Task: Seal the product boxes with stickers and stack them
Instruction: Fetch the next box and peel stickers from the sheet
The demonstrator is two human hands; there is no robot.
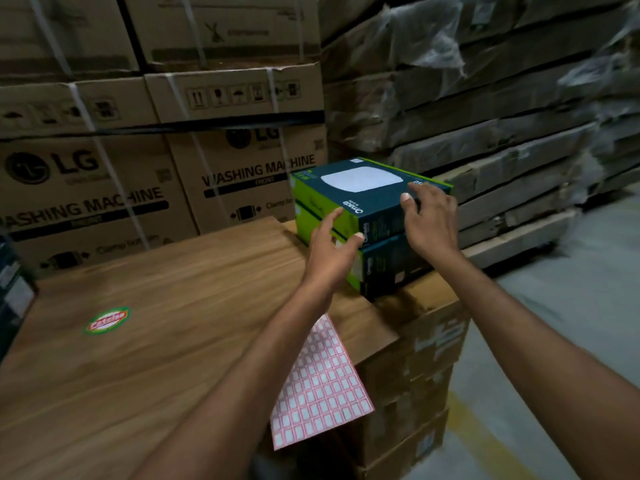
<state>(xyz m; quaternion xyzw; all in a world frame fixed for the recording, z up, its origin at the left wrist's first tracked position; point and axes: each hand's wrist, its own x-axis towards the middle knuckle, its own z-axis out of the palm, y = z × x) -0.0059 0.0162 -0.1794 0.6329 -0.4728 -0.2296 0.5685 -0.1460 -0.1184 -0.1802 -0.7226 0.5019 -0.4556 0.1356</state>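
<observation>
At the left edge stands a dark box, its print too blurred to read. Behind it, strapped brown cartons read "LG" and "WASHING MACHINE", with handling symbols on the row above. In front lies a wooden board bearing an oval red-and-green label whose lettering cannot be made out.

A sticker sheet, a red grid of small white stickers, hangs over the board's near right edge, partly under the left forearm.

The left hand is spread wide, with its fingertips and thumb touching the near left corner of the top product box. This box is dark teal with lime-green sides, shows a white rounded square on its lid and reads "Omada" along the near edge. It sits slightly askew on the lower product boxes of the same design, and the stack stands at the board's far right, above plain brown cartons.

The right hand rests on the top box's right side, with arched fingers pressing on the lid and gripping nothing.

To the right rise flat cartons in plastic wrap.
</observation>
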